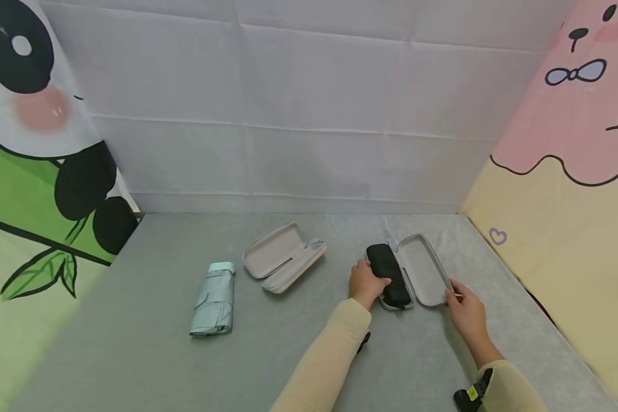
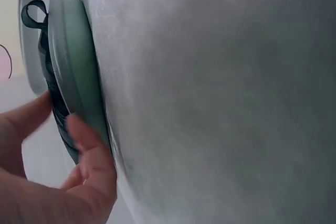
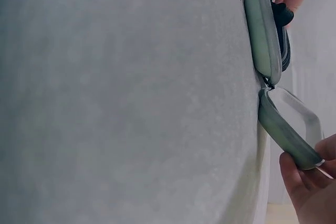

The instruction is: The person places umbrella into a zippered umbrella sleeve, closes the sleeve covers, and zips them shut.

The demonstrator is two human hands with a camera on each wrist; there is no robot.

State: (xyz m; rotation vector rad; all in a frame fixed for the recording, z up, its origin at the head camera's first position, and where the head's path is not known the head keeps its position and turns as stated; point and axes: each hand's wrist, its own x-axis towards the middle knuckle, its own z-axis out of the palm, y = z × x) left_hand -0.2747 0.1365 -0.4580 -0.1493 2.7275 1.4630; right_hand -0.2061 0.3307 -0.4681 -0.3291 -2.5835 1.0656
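Observation:
A green zip case with a pale grey lining lies open on the table, its body (image 2: 86,61) on the left and its lid (image 1: 423,269) on the right. In the body sits a black folded umbrella (image 1: 385,264), whose strap loop (image 2: 34,25) shows in the left wrist view. My left hand (image 1: 367,284) grips this side, thumb on the umbrella and fingers against the case wall. With thumb and fingers, my right hand (image 1: 466,312) pinches the lid's near right corner, and the lid tilts up slightly in the right wrist view.
On the left lies a folded pale teal umbrella (image 1: 213,300). Behind it, a second case (image 1: 275,252), cream-coloured, stands open. The grey table (image 1: 149,355) meets a white cloth wall (image 1: 314,114) at the back and printed cloths at both sides.

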